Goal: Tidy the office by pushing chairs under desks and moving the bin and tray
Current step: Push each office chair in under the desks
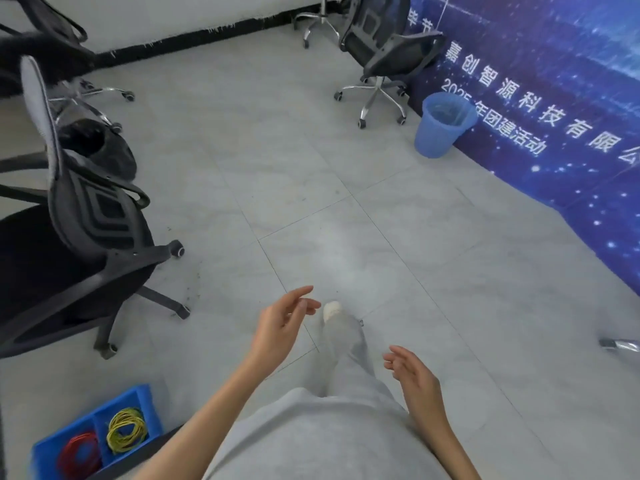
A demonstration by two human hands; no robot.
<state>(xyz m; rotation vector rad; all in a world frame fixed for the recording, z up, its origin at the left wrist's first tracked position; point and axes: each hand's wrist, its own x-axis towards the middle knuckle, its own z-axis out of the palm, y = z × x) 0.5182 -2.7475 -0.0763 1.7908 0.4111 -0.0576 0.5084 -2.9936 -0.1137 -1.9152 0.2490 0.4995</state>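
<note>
Banner (540, 109) reading "2025 年团建活动", blue bin (443, 124) touching it

A person in grey clothes stands on a pale tiled floor (311, 174), both bare arms held out in front. The left hand (282, 323) and right hand (412, 370) hang empty with loosely relaxed fingers. A black office chair (90, 220) stands close on the left. Near the bottom left corner sits a blue tray (145, 400) holding red and yellow rubber bands. Farther off, a blue bin (440, 129) stands just beside another office chair (381, 53), against a blue banner (554, 98) with white Chinese lettering.
</note>
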